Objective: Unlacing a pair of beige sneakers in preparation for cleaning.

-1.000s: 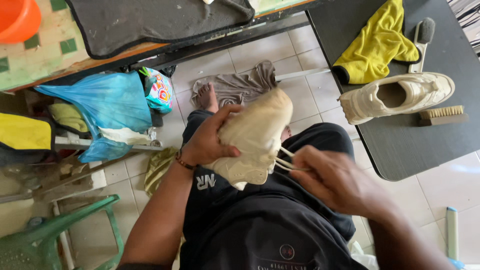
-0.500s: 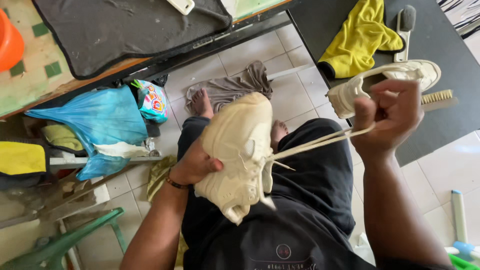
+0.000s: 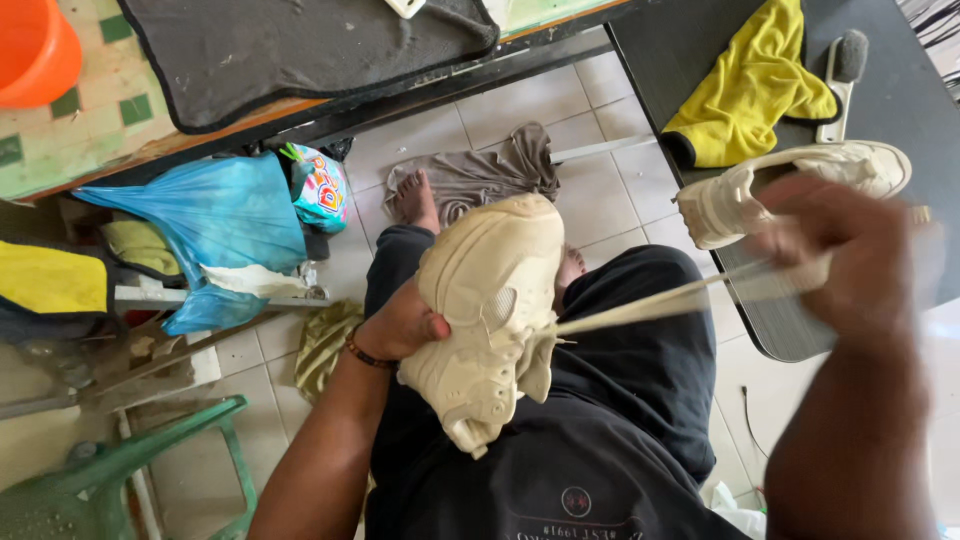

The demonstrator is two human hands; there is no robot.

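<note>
Matt cream sneaker (rubbery chunky sole), woven lace, glossy blue plastic bag, yellow cloth

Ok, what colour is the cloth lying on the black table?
Yellow cloth with a dark edge, seen clearly in the head view.

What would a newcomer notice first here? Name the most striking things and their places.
The cream shoe at the centre, steadied on the lap by the left hand. From it, laces stretch taut to the blurred right hand on the right. Behind that hand, a second cream shoe sits on the dark table beside a yellow cloth.
</note>
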